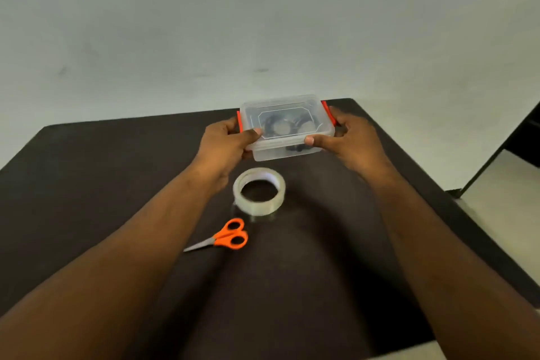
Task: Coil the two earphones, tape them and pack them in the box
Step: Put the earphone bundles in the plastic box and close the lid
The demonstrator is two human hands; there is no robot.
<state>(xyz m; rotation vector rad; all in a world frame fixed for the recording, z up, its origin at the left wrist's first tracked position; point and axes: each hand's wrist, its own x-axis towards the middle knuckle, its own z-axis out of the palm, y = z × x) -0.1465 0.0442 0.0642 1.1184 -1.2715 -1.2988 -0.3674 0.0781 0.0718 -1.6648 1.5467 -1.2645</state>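
Note:
A clear plastic box (287, 145) with its lid on and orange side clips sits near the far edge of the dark table (87, 184). Two dark coiled earphones (280, 124) show dimly through the lid. My left hand (228, 145) grips the box's left end, thumb on the lid's front corner, fingers curled round the clip. My right hand (353, 137) grips the right end the same way, thumb on the front right corner. A roll of clear tape (259, 191) lies flat just in front of the box, between my forearms.
Orange-handled scissors (222, 238) lie closed on the table nearer to me, left of the tape, blades pointing left. A pale wall rises behind the table. The table's right edge drops to a light floor, with a dark furniture leg (496, 161) at the far right.

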